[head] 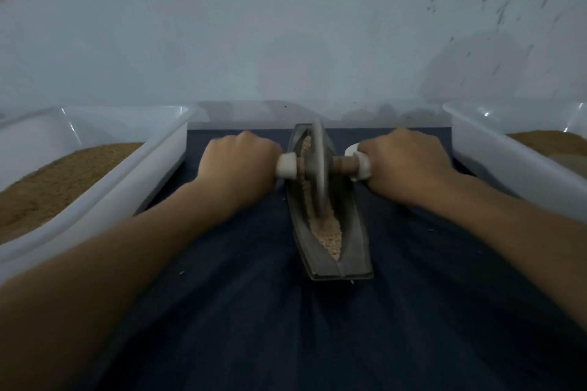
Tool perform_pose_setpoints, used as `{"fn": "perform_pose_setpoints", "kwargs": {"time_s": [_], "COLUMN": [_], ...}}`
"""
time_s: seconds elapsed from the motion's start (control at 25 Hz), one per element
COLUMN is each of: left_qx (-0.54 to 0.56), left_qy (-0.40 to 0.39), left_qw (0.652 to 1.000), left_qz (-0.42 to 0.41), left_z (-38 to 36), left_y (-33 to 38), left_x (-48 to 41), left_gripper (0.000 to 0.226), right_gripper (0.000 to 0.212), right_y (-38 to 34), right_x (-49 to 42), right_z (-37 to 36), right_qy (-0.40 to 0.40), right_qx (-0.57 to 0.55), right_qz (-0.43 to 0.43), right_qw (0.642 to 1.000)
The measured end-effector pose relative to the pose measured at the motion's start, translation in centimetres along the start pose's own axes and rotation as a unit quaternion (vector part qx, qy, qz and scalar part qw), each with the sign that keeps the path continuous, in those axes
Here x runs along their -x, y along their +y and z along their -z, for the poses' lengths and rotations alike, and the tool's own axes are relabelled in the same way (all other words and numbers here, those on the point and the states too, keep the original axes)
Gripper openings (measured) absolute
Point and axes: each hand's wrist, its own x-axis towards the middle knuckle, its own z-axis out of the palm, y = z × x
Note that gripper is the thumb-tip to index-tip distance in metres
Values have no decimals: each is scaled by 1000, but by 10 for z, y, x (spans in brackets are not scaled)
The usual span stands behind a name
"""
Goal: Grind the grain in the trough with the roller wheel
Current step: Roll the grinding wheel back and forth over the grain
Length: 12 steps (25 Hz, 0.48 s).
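Note:
A dark boat-shaped trough (352, 251) lies lengthwise on a dark blue cloth, its near end toward me. Pale crushed grain (328, 233) fills its groove, mostly in the near half. A grey metal roller wheel (318, 165) stands upright in the groove toward the far half. A brown axle (344, 164) runs through the wheel, with white collars at both sides. My left hand (239, 162) grips the left handle with fingers curled round it. My right hand (405, 163) grips the right handle the same way. The handles themselves are hidden under my fists.
A white plastic tub (104, 187) with brown ground grain stands at the left. A second white tub (508, 162) with brown grain stands at the right. A pale wall rises just behind the trough. A few stray grains lie on the blue cloth (254, 327).

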Motion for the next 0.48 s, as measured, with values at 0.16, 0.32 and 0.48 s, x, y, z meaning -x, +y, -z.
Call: {"fn": "perform_pose_setpoints", "kwargs": {"time_s": [0.16, 0.32, 0.48], "left_qx": [10, 18, 51], "left_qy": [98, -22, -72], "left_qw": [993, 998, 995], "left_qz": [-60, 50, 34], "left_z": [3, -16, -12], "left_y": [-8, 2, -3], "left_x": [29, -24, -30], "left_gripper": [37, 11, 10], "right_gripper": [32, 7, 14], "right_y": [5, -12, -7], "right_x": [28, -30, -34], "right_z": [11, 3, 5], "right_qy": [79, -45, -79], "right_qx": [39, -3, -14], "right_qz": [39, -44, -22], "right_qw": [995, 998, 997]}}
